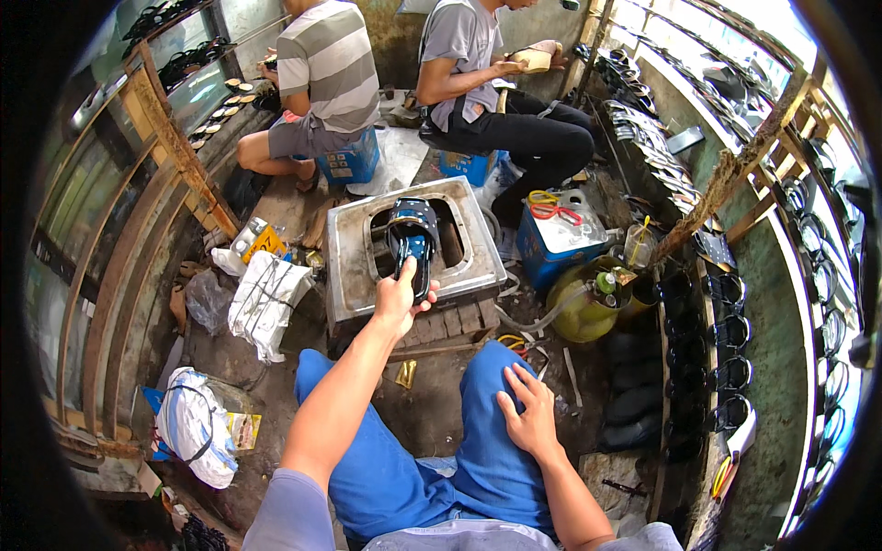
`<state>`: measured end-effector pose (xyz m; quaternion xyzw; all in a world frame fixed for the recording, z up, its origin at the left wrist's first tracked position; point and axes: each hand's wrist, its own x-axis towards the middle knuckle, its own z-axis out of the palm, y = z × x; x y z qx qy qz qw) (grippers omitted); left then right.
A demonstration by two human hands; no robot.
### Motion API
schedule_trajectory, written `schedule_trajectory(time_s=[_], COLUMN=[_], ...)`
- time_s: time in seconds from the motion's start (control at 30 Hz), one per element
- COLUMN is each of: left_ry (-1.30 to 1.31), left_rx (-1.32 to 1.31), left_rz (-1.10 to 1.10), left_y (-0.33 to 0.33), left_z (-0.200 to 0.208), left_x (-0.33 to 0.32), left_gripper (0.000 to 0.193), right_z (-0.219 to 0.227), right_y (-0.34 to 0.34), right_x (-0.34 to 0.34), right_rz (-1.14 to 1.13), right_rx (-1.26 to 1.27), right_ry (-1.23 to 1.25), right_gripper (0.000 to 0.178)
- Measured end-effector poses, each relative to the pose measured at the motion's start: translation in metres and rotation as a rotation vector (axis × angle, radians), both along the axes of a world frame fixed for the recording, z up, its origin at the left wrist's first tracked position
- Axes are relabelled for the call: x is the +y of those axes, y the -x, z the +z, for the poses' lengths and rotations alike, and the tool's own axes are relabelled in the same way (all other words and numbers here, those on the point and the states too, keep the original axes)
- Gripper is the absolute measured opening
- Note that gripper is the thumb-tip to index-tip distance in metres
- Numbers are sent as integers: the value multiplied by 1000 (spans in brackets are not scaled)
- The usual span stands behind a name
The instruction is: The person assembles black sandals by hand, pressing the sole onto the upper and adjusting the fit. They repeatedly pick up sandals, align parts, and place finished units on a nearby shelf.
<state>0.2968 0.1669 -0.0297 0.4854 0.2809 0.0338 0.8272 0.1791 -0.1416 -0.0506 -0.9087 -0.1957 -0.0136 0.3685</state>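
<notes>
My left hand is closed on the heel end of a dark slide sandal with a studded, wide strap. The sandal points away from me, above the opening of a square metal stove top. Whether it touches the metal I cannot tell. Under the stove top is a blocky base. On my right knee lies my right hand, empty, with its fingers apart.
Two people sit beyond the stove, one holding a tan shoe piece. At right stand a green gas cylinder and a blue box bearing red-handled scissors. Sandal racks line the right; white sacks lie left.
</notes>
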Motion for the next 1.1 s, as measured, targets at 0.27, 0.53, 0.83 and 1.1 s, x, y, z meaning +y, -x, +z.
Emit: schedule_trajectory(time_s=[0.27, 0.53, 0.83, 1.1], left_ry=[298, -843, -1239, -1298], left_rx=[-35, -156, -376, -423], left_rz=[-251, -471, -436, -467], left_y=[128, 286, 284, 276], left_z=[24, 25, 50, 55], left_x=[-32, -77, -54, -52], left_gripper=[43, 37, 59, 59], right_z=[27, 90, 95, 94], right_y=[-19, -9, 12, 18], right_x=[10, 32, 20, 9], right_rz=[-67, 252, 466, 556], right_rx=[125, 598, 401, 473], right_ry=[-380, -815, -946, -989], right_gripper=[43, 30, 17, 34])
